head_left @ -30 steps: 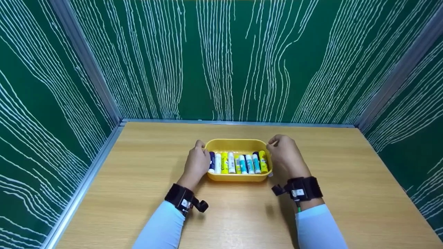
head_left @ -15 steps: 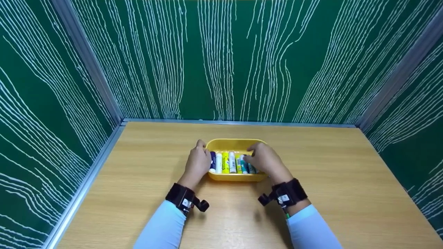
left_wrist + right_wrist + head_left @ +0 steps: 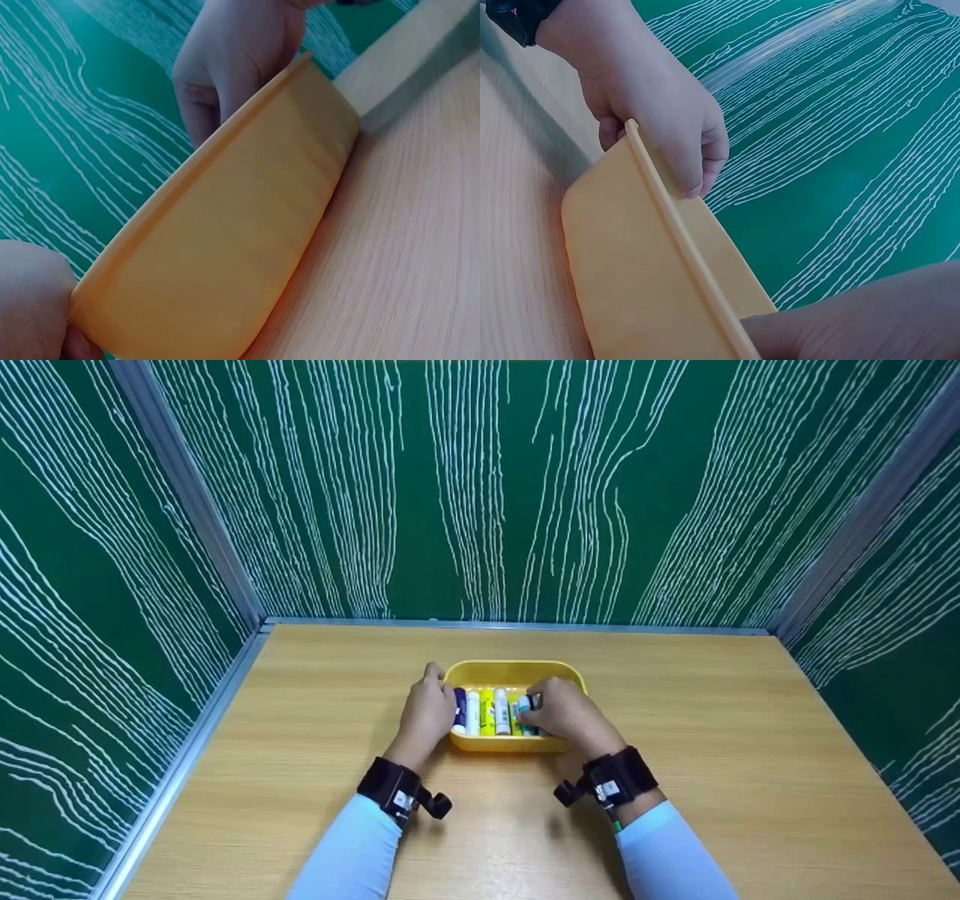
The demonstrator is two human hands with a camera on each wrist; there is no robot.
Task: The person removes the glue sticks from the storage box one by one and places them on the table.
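A yellow plastic basket (image 3: 517, 744) stands on the table, with a row of glue sticks (image 3: 487, 712) lying in it side by side. My left hand (image 3: 429, 709) grips its left end; in the right wrist view, that left hand (image 3: 656, 105) has its thumb inside the rim and fingers outside. Over the right half of the basket, my right hand (image 3: 570, 712) reaches in, thumb and fingers pinching a teal and white glue stick (image 3: 523, 705). Sticks further right are hidden under this hand. In the left wrist view, the basket's outer wall (image 3: 225, 217) covers what the right fingers hold.
The wooden table (image 3: 300, 735) extends around the basket. Green panels (image 3: 420, 510) with white wavy lines enclose it at the back and sides, joined by metal rails (image 3: 180, 487). Black camera straps (image 3: 394, 791) circle both wrists.
My right hand has left the basket's right rim and moved left and inward over the glue sticks, its fingers coming down onto one. My left hand stays at the left end.
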